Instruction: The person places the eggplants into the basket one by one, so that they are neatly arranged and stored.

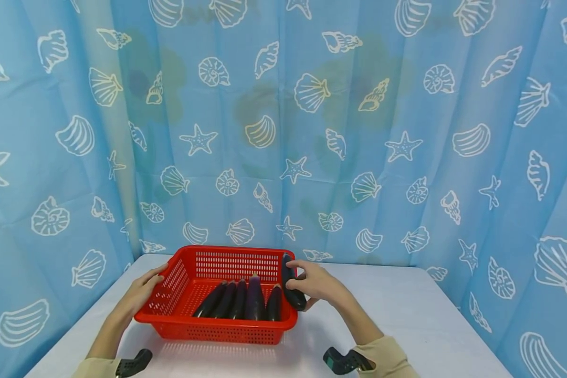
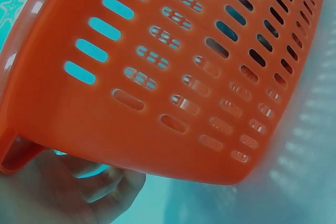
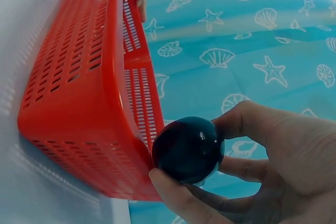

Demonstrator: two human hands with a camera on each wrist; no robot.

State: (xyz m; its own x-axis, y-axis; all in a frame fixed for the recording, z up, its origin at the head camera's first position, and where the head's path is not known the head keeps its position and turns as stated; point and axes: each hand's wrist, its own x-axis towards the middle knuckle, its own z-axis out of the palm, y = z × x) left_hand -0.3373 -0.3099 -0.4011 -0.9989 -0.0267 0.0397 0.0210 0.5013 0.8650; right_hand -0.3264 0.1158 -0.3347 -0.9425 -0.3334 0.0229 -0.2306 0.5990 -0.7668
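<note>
A red plastic basket [image 1: 217, 332] with slotted walls stands on the table, and several dark purple eggplants [image 1: 254, 299] lie side by side in it. At the basket's right rim my right hand [image 1: 314, 281] grips another eggplant [image 1: 294, 295], holding it lengthwise over that rim. In the right wrist view, the rounded end of this eggplant [image 3: 188, 150] shows between thumb and fingers. On the opposite side, my left hand [image 1: 139, 296] holds the basket's left rim. The left wrist view shows its fingers [image 2: 113, 192] bent at the rim's corner, partly hidden behind the wall.
A white table [image 1: 373, 325] extends under and around the basket. Behind it and along both sides hangs a blue curtain [image 1: 283, 199] with white shell and starfish prints. The basket stands near the back curtain.
</note>
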